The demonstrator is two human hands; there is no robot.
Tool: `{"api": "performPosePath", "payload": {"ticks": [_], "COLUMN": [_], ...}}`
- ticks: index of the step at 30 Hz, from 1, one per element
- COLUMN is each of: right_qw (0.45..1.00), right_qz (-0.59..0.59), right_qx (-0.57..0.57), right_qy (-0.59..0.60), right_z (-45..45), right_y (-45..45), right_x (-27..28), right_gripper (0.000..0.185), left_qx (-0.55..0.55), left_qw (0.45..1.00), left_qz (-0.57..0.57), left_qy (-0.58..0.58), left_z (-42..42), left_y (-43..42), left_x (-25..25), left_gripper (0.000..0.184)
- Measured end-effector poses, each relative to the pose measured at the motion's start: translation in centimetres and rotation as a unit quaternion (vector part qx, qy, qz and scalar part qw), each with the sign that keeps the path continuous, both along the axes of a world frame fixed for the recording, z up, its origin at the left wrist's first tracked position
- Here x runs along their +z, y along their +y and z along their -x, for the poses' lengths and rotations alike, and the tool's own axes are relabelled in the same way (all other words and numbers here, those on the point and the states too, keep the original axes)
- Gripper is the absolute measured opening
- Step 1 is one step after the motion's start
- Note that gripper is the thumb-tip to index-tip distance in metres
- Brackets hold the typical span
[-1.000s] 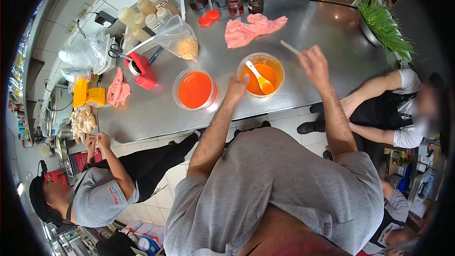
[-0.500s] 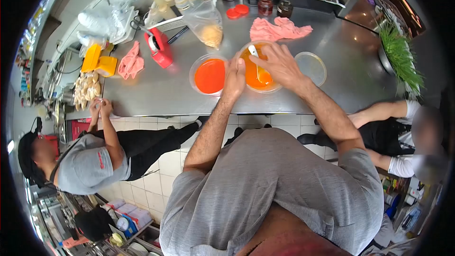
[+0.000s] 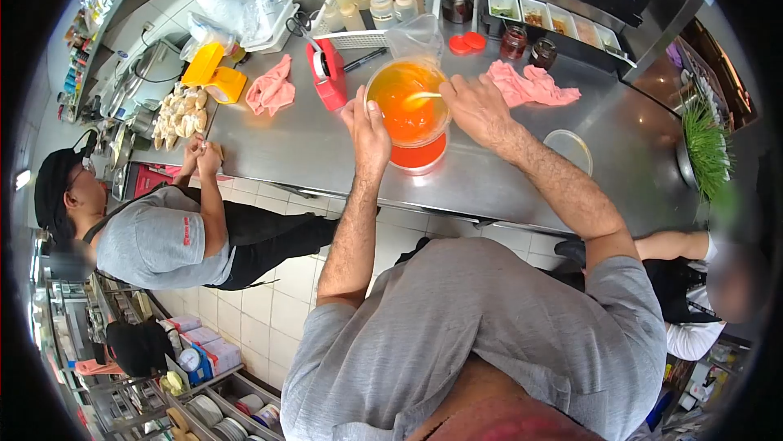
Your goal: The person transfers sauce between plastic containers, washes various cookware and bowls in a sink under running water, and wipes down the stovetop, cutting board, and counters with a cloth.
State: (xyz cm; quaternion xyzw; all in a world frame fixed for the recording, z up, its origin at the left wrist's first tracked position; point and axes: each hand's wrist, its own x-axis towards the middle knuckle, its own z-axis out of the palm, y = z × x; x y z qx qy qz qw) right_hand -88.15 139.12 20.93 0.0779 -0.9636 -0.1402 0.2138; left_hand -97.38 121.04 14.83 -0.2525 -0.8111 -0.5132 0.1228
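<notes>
My left hand (image 3: 371, 132) is wrapped around the side of a clear plastic tub (image 3: 376, 71) of yellow-orange sauce (image 3: 401, 119), held raised off the counter. A white spoon (image 3: 423, 95) is pinched in my right hand (image 3: 479, 109), its bowl end dipping into the sauce. Below and partly hidden by the raised tub stands a second clear tub (image 3: 417, 170) with bright red-orange sauce (image 3: 418, 155). To the right, a round clear lid (image 3: 589, 152) lies on the steel counter.
A red tape dispenser (image 3: 329, 80), a black marker (image 3: 365, 59) and a clear plastic bag (image 3: 416, 36) sit behind. Pink cloths (image 3: 534, 86) lie on the counter (image 3: 506, 176). Squeeze bottles (image 3: 381, 10) stand in a white basket. Co-workers are at left (image 3: 159, 245) and right (image 3: 689, 302).
The tub of yellow-orange sauce has been lifted and moved left, over the red-orange one. My left hand now grips its side and my right hand holds the spoon. The camera view has shifted.
</notes>
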Motion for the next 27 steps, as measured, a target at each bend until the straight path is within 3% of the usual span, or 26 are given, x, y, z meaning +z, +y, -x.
{"api": "performPosePath", "payload": {"ticks": [2,5,9,13,15,17,22,24,27], "right_qw": [0.991,0.98,0.977,0.979,0.984,0.984,0.975,0.966,0.973], "right_qz": [0.131,0.194,0.182,0.188,0.177,0.177,0.222,0.241,0.226], "right_qx": [-0.027,-0.014,0.106,0.071,-0.002,-0.004,-0.013,0.009,0.006], "right_qy": [0.031,0.039,0.004,0.027,0.018,-0.001,-0.014,0.096,0.053], "right_z": [0.5,2.0,1.1,0.9,1.3,0.5,-0.4,0.5,0.4], "right_y": [-0.7,-2.3,-3.9,-2.0,-1.6,-2.3,-2.6,-2.0,-2.5], "right_x": [0.0,-1.3,-3.5,-2.2,-2.8,-4.5,-2.4,-1.6,-3.4], "right_gripper": [0.021,0.028,0.035,0.035,0.034,0.034,0.034,0.036,0.036], "left_qx": [0.008,0.0,-0.009,0.014,0.004,-0.001,0.002,-0.004,-0.012], "left_qw": [1.0,1.0,0.999,0.997,0.996,0.994,0.994,0.994,0.992], "left_qz": [0.011,-0.004,-0.013,-0.017,-0.02,-0.034,-0.024,-0.025,-0.037], "left_qy": [0.016,0.014,0.03,0.077,0.089,0.105,0.108,0.107,0.116], "left_z": [0.2,0.0,-0.1,-0.7,-1.2,-1.4,-1.1,-1.3,-1.3], "left_y": [-0.3,-0.2,-0.3,-0.3,-0.2,-0.1,-0.5,-0.3,0.1], "left_x": [-0.3,0.1,0.0,0.3,0.8,1.2,0.9,0.9,0.8], "left_gripper": [0.042,0.04,0.04,0.038,0.038,0.038,0.044,0.044,0.044]}}
